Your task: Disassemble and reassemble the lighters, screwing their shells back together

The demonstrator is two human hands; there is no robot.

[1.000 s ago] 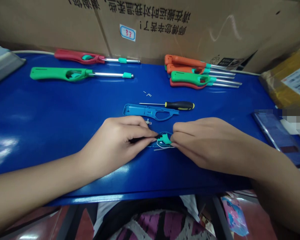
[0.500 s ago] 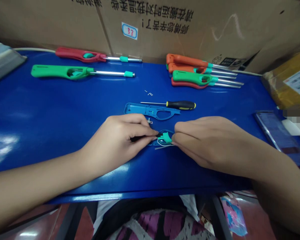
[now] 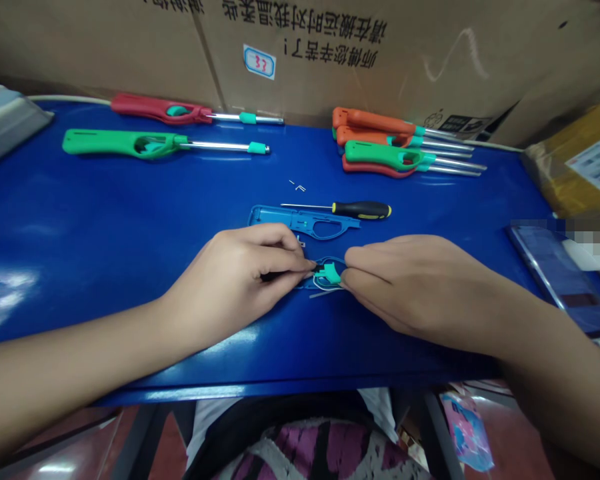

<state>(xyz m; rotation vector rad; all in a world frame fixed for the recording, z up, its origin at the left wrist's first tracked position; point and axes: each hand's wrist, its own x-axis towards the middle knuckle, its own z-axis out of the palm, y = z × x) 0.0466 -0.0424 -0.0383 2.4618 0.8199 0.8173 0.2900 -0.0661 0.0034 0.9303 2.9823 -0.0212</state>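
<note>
"So, what do you have on the head camera?"

"I see the left hand (image 3: 245, 270) pinching, thumb and forefinger nearly together, on a small black part (image 3: 320, 268) at the left end of a teal trigger (image 3: 332, 273)."

"And the right hand (image 3: 410, 280)?"

"Curled almost closed, fingertips at the trigger's other edge. From my seat I can't tell whether they grip the trigger or the shell around it."

"Where is that trigger?"

"Between both hands, at the lower blue half-shell (image 3: 308, 284) on the blue table (image 3: 130, 200). I make out a white wire (image 3: 325, 288) curving just below it."

"Anything beyond?"

"I have the upper blue half-shell (image 3: 270, 216), hollow side up, with a black-and-yellow screwdriver (image 3: 363, 210) along its far edge. Farther back, a green gas lighter (image 3: 113, 143) and a red gas lighter (image 3: 140, 108) lie leftward; more lighters (image 3: 377, 153) are heaped rightward."
</note>
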